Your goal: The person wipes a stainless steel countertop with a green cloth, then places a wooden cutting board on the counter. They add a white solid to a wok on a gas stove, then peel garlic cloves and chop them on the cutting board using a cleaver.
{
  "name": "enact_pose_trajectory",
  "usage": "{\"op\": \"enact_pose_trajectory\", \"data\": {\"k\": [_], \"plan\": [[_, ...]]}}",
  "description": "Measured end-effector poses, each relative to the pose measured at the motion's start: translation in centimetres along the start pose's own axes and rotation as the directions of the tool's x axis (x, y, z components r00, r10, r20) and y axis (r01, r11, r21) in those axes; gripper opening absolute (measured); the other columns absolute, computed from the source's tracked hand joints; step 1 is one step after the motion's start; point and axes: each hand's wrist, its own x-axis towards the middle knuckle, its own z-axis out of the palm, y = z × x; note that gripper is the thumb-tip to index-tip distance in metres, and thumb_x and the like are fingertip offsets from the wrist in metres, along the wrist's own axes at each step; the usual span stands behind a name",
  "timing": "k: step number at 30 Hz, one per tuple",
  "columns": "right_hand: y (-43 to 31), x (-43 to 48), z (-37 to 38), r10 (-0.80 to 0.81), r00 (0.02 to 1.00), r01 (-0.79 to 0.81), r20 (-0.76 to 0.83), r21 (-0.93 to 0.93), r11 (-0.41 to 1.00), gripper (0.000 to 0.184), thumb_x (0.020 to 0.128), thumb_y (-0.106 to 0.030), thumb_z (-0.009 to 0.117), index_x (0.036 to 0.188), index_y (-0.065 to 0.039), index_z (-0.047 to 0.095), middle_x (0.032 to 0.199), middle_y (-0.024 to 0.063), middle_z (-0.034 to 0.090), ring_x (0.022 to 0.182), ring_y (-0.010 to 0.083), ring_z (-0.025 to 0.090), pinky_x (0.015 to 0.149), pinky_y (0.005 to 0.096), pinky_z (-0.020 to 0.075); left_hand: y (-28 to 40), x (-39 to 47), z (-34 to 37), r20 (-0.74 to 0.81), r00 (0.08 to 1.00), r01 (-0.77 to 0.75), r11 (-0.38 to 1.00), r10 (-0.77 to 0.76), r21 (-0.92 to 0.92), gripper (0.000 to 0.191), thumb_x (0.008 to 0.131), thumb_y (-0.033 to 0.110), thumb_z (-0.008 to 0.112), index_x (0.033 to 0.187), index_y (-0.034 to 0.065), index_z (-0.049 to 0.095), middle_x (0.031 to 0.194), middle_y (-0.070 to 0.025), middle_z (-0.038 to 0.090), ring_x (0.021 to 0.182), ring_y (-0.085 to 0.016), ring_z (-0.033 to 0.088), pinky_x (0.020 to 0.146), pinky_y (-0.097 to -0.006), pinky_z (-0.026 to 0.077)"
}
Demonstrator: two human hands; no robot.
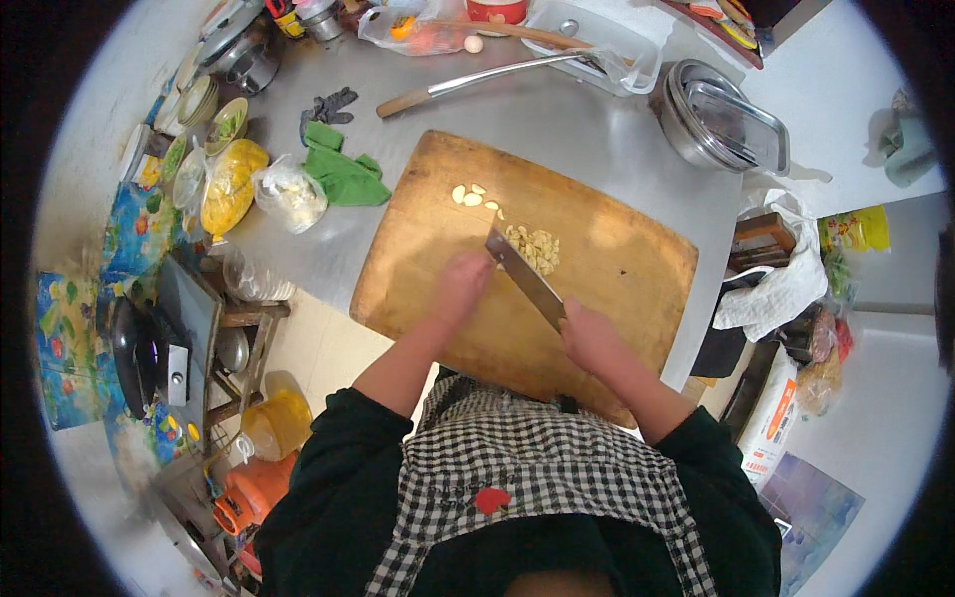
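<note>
A large wooden cutting board lies before me on a steel table. My right hand grips the handle of a cleaver, its blade slanting up and left over the board. Near the blade's tip is my left hand, fingers curled; whether it holds anything cannot be seen. Chopped pieces, apparently garlic, form a pile along the blade's far side. Several whole pale cloves lie farther up the board, left of the pile.
Left of the board are a green cloth, a plastic bag of pale food and a yellow bag. Beyond it lies a wooden-handled metal tool. Steel bowls stand at the back right, near a clear plastic tub.
</note>
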Motion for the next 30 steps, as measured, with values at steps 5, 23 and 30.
{"op": "enact_pose_trajectory", "data": {"k": [5,23,30], "plan": [[-0.2,-0.6,-0.2,-0.035,0.999,0.035,0.010,0.040,0.999,0.022,0.088,-0.020,0.048,0.099,-0.001,0.041,0.078,0.0262,0.059,0.075,0.0454,0.057,0.066,0.0524,0.0443,-4.4,7.3,-2.1,-0.195,0.967,0.178,0.983,-0.165,0.047,0.009,0.077,0.010,0.061,0.084,0.0049,0.060,0.082,-0.0148,0.059,0.081,-0.032,0.057,0.071,-0.0402,0.047],[-0.1,-0.8,0.4,-0.120,0.993,0.112,-0.012,-0.286,0.952,0.015,0.082,-0.008,0.048,0.095,-0.004,0.044,0.089,0.0218,0.059,0.076,0.0363,0.063,0.065,0.0455,0.0509,-0.2,-2.0,-4.0,0.243,0.970,-0.073,0.947,-0.005,0.312,0.012,0.078,0.007,0.050,0.089,0.0035,0.052,0.090,-0.0154,0.055,0.090,-0.032,0.054,0.077,-0.0403,0.045],[0.1,-1.2,0.1,0.004,1.000,-0.005,-0.018,-0.064,0.998,0.013,0.084,-0.009,0.046,0.095,-0.002,0.042,0.089,0.0264,0.058,0.078,0.0430,0.060,0.068,0.0490,0.0478,2.1,-0.4,0.3,0.129,0.992,-0.012,0.991,-0.006,0.137,0.012,0.079,0.011,0.056,0.088,0.0031,0.056,0.090,-0.0155,0.056,0.084,-0.034,0.055,0.071,-0.0435,0.047]]}}
